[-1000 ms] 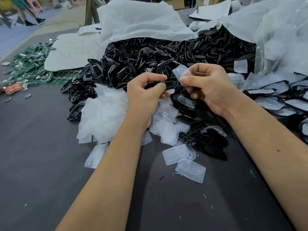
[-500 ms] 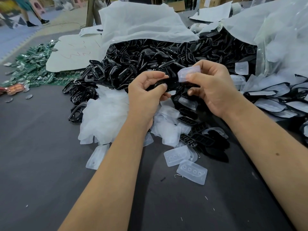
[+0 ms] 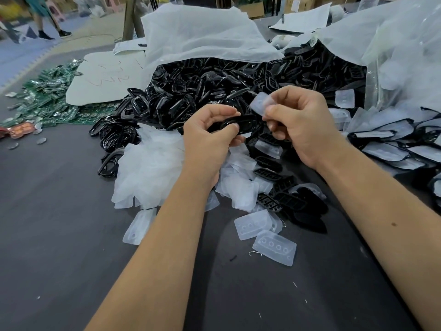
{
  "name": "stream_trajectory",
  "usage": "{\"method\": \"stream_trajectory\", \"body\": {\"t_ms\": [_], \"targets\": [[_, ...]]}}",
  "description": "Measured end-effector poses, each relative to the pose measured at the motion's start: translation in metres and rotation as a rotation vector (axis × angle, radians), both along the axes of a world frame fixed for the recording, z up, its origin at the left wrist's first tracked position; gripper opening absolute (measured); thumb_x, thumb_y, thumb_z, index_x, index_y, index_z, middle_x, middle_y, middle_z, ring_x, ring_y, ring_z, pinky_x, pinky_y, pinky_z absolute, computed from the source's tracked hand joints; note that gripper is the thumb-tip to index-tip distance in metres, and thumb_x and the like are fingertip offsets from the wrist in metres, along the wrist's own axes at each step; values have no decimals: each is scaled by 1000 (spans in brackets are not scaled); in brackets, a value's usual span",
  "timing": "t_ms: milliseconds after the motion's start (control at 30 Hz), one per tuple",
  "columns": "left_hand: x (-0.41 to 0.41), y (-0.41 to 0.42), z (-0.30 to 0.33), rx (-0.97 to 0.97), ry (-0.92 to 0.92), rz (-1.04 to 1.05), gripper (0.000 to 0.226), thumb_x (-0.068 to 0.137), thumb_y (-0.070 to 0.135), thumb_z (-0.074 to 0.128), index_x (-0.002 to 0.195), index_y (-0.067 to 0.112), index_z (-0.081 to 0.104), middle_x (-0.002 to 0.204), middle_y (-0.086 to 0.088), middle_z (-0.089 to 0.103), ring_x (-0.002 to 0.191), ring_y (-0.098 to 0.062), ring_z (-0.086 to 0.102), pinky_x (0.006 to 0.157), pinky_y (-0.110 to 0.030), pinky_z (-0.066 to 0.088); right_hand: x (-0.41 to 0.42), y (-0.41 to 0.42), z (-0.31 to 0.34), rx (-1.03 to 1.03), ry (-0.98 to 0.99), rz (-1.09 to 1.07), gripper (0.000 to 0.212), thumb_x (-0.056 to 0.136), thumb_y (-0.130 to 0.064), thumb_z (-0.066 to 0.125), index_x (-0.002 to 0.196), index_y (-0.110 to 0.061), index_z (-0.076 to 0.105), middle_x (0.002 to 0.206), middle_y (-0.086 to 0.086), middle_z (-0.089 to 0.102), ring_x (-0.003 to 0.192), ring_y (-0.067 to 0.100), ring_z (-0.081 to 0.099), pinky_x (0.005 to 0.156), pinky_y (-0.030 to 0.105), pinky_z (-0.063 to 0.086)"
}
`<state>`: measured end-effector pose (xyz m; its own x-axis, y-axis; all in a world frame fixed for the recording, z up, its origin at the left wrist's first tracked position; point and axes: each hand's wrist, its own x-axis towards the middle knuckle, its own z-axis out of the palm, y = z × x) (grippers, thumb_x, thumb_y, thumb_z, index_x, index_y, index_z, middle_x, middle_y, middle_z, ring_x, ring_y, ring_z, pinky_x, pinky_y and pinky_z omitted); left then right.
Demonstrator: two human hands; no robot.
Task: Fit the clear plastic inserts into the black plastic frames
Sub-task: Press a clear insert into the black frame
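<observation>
Left hand (image 3: 210,137) grips a black frame (image 3: 241,124) above the bench middle | right hand (image 3: 298,120) pinches a clear insert (image 3: 261,103) just beside it, not yet seated | best to square the insert over the opening, then press evenly until its edges catch.

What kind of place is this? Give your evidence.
Probably a small factory or assembly workshop: a heap of black frames, loose clear inserts and green circuit boards cover the work table.
</observation>
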<state>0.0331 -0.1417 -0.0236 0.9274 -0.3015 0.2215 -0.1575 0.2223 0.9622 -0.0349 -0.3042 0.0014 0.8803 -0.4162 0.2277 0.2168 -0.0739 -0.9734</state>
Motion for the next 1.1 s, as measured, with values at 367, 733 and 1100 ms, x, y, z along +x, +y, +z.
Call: {"method": "stream_trajectory", "body": {"t_ms": [367, 733, 1100], "targets": [[-5, 1, 4, -35, -47, -62, 21, 83, 0, 83, 95, 14, 73, 100, -9, 78, 80, -21, 75, 66, -26, 58, 6, 8, -7, -338, 28, -54, 13, 81, -27, 89, 80, -20, 78, 64, -6, 61, 59, 3, 48, 58, 17, 42], [-3, 1, 4, -48, 12, -158, 23, 92, -13, 65, 102, 6, 73, 102, -21, 78, 89, -30, 76, 67, -25, 58, 4, 9, -11, -63, 78, 14, 33, 83, -9, 87, 102, -12, 60, 75, 16, 73, 49, 17, 62, 44, 27, 48], [-3, -7, 0, 144, -22, 36, 24, 97, -5, 55, 101, 8, 75, 81, -17, 73, 65, -28, 75, 73, -41, 63, 6, 3, -12, -18, 88, -42, 16, 85, -3, 83, 90, -8, 69, 62, -2, 71, 49, 10, 60, 46, 20, 46]]}}
